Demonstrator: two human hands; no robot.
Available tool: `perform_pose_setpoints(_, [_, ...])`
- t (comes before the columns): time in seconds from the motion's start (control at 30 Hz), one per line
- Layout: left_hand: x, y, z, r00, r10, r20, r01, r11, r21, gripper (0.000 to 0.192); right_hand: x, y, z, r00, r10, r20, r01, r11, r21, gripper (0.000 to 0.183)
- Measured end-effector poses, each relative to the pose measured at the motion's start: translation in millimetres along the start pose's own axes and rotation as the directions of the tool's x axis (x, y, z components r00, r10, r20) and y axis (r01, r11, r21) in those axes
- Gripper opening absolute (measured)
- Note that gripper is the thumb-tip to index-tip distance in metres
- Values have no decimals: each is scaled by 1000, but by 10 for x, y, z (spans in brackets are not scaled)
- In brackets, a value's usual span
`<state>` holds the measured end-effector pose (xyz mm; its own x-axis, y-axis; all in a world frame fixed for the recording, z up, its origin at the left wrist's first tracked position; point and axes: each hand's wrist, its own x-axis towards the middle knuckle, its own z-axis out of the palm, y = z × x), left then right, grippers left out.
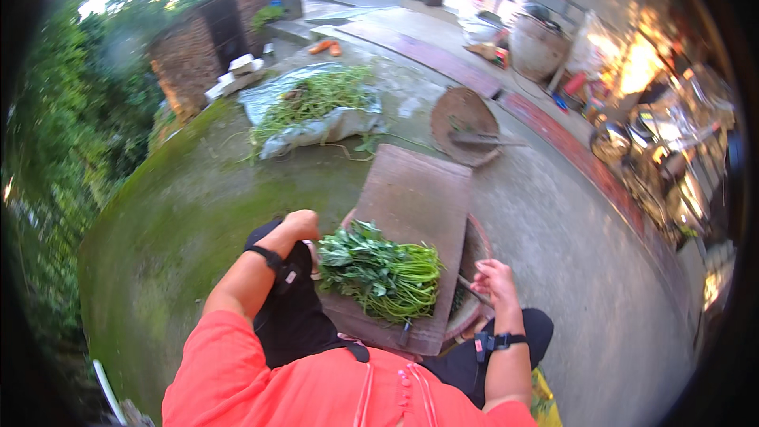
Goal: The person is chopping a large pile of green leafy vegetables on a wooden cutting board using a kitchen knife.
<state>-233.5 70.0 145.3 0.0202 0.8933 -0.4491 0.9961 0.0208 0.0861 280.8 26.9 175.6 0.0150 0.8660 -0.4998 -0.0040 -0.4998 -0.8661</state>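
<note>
A bundle of leafy green stems lies across a worn wooden board, leaves to the left, stems to the right. The board spans a round basin, which shows mostly at its right side. Over my left knee, close to the leaf tips, is my left hand, its fingers curled and mostly hidden. My right hand hovers by the basin's right rim, fingers bent, beside a thin wooden stick or handle; contact with it is unclear. A small dark handle pokes out below the stems.
Beyond the board, a pale plastic sheet carries a heap of green vines. A round shallow basket with a tool across it sits to the right. White blocks and orange shoes are farther back. Clutter lines the right wall.
</note>
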Motion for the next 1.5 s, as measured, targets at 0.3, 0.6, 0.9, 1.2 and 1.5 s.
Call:
perform_pose_setpoints(0.3, [-33,25,-44,986,-53,158,34,992,122,49,128,104,-57,997,61,-40,-62,998,-12,18])
perform_pose_setpoints(0.6, [-67,63,-35,943,-229,240,146,937,319,61,240,228,-144,994,74,-83,-80,994,-73,19])
perform_pose_setpoints(0.9, [-54,-575,-297,939,-325,110,300,933,197,67,134,276,-304,982,88,-168,-96,995,-39,17])
perform_pose_setpoints(1.2, [-466,-2371,1262,969,-147,-201,13,838,-546,43,88,186,-206,996,7,-90,-12,998,-55,19])
perform_pose_setpoints(1.5, [-1031,-1561,1132,985,-172,4,-100,-587,-803,26,212,222,-199,1000,-6,-22,4,999,-47,23])
